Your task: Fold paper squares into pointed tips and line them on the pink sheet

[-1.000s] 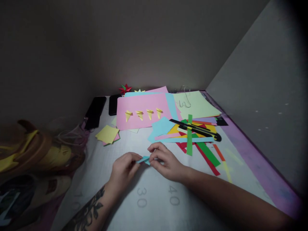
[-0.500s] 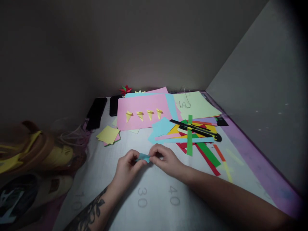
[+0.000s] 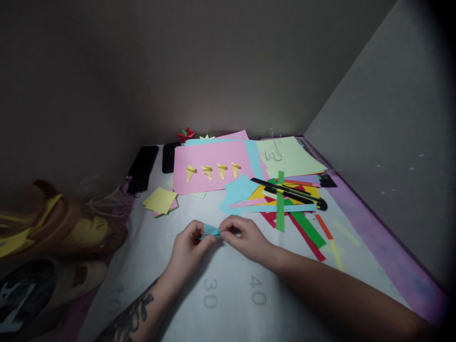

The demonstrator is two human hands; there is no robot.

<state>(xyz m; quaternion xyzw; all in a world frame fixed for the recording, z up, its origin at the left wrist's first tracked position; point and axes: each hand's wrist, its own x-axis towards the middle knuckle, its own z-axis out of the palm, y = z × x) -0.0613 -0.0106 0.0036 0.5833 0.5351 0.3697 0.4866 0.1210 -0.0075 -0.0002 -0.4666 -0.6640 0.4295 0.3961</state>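
Note:
A small folded piece of blue paper (image 3: 211, 230) is held just above the white surface, between my two hands. My left hand (image 3: 191, 244) pinches its left end between thumb and fingers. At the right end, the thumb and fingertips of my right hand (image 3: 245, 237) are closed on the same piece. My fingers cover both ends of it. Beyond the hands, several folded yellow pieces (image 3: 222, 170) stand in a row on a pink sheet (image 3: 213, 154). Yellow paper squares (image 3: 161, 200) lie stacked to the left.
Black cutter knives (image 3: 302, 194) and coloured strips (image 3: 308, 228) lie at the right, beside blue paper (image 3: 240, 188). Pale green sheets (image 3: 292, 156) are behind them. Two dark phones (image 3: 144, 161) (image 3: 170, 157) and a red paper star (image 3: 186, 134) lie at the back. Bags (image 3: 81, 228) stand left.
The blue piece has tilted slightly between my fingers, showing more of its upper face. My hands have barely moved and keep their pinch.

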